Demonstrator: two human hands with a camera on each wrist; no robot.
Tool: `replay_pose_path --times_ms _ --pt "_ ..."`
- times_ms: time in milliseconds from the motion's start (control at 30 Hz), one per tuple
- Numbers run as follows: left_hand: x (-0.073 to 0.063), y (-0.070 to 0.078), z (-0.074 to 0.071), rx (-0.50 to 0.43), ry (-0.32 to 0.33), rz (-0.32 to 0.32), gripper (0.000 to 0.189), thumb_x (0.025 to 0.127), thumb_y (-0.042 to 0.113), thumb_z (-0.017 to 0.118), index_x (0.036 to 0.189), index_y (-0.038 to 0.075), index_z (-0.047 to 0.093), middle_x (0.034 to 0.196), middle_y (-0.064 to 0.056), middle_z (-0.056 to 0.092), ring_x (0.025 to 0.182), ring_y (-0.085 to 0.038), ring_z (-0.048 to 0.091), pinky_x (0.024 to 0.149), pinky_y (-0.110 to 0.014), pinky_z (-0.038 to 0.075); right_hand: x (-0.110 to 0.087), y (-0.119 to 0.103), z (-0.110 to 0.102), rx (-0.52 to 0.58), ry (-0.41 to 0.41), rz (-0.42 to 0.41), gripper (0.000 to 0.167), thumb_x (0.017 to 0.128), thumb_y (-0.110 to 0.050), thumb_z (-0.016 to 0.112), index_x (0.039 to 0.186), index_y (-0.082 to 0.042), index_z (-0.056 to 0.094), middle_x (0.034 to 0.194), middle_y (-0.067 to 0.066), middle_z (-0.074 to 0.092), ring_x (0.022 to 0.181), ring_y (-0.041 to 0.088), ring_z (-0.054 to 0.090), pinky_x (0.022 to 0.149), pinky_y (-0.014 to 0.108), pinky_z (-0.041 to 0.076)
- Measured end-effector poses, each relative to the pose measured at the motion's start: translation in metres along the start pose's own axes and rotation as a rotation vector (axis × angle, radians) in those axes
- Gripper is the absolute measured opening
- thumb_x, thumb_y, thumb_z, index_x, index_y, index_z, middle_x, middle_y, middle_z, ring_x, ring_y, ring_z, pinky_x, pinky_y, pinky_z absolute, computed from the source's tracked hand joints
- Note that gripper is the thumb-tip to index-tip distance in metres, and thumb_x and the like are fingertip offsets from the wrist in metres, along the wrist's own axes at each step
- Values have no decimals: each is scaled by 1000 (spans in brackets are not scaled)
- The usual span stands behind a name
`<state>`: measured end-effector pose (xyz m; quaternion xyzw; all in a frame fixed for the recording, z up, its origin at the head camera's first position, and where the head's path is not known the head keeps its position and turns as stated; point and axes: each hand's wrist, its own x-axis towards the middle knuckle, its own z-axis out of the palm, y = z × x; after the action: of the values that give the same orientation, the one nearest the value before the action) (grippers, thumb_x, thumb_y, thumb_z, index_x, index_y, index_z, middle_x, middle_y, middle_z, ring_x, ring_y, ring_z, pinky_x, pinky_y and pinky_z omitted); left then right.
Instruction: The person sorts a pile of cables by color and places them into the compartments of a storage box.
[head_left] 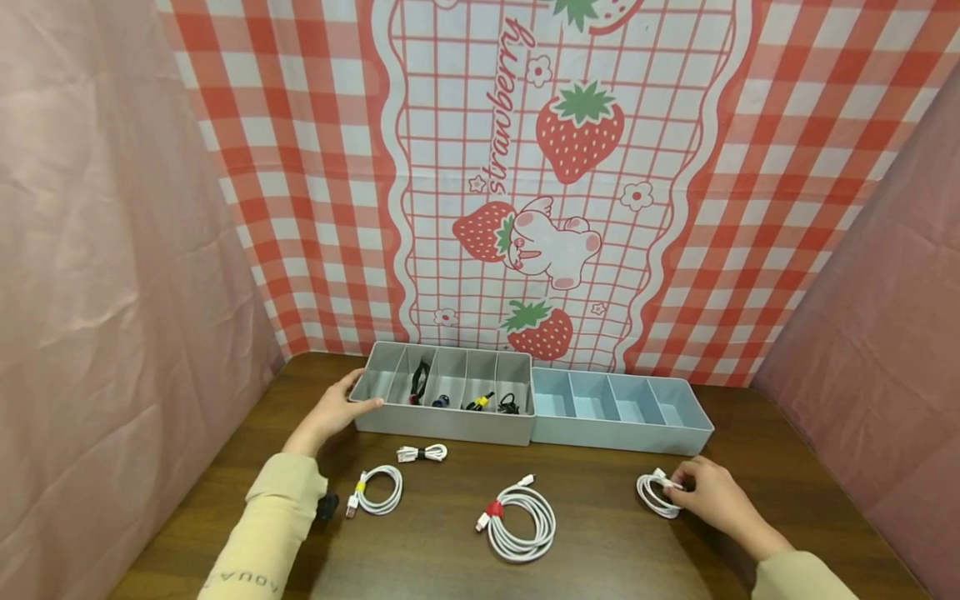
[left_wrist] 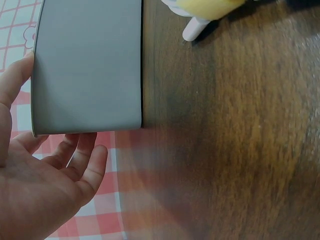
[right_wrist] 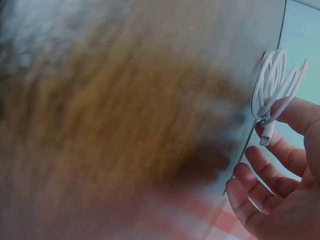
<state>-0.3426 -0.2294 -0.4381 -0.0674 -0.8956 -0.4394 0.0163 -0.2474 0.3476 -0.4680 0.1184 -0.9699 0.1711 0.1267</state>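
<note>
My left hand (head_left: 336, 412) holds the left end of a grey divided box (head_left: 442, 423), thumb on its front rim and fingers at its end wall. The left wrist view shows the fingertips against that wall. On the right, my right hand (head_left: 712, 493) pinches a coiled white charging cable (right_wrist: 272, 85) between thumb and forefinger, in front of a light blue divided box (head_left: 618, 434). The cable's connector (right_wrist: 266, 135) points down in the right wrist view, and the other fingers are loosely bent.
Three coiled white cables lie on the brown table: one with a black tie (head_left: 422, 453), one with a yellow tie (head_left: 379, 492), one with a red tie (head_left: 525, 523). Dark cables (head_left: 509, 404) sit in grey compartments. A checked strawberry cloth (head_left: 517, 167) hangs behind the boxes.
</note>
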Motion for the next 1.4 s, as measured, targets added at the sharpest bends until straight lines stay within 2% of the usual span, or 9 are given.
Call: replay_pose_path --times_ms 500,800,1033,1267,1400 --pt "-1 0 0 6 -3 5 77 87 28 68 145 -4 28 140 -34 36 128 -45 38 103 -55 32 5 -8 -7 10 80 -39 21 68 -16 80 66 -18 60 72 -5 54 65 8 47 57 27 40" --pt "0 -1 0 -5 -8 -4 77 87 28 67 146 -3 27 144 -33 32 131 -45 34 105 -56 30 6 -16 -12 7 167 -96 25 65 -13 82 65 -18 58 72 -4 52 64 7 46 55 26 38" --pt "-1 1 0 -8 -7 -5 78 87 29 67 146 -2 26 145 -32 31 132 -44 32 105 -56 29 8 -18 -14 -8 205 -112 27 63 -13 83 66 -20 57 73 -6 51 65 5 44 55 26 38" --pt "0 -2 2 -1 9 0 81 86 34 68 146 -1 27 145 -30 33 131 -43 35 105 -55 30 12 -23 -22 -10 202 -116 27 63 -12 83 67 -19 58 72 -8 51 65 4 45 55 26 39" --pt "1 -6 3 -9 27 11 79 86 30 69 145 -2 28 143 -29 36 128 -42 38 103 -55 32 16 -27 -28 -14 200 -126 26 63 -14 83 66 -20 58 72 -8 52 65 5 45 56 27 40"
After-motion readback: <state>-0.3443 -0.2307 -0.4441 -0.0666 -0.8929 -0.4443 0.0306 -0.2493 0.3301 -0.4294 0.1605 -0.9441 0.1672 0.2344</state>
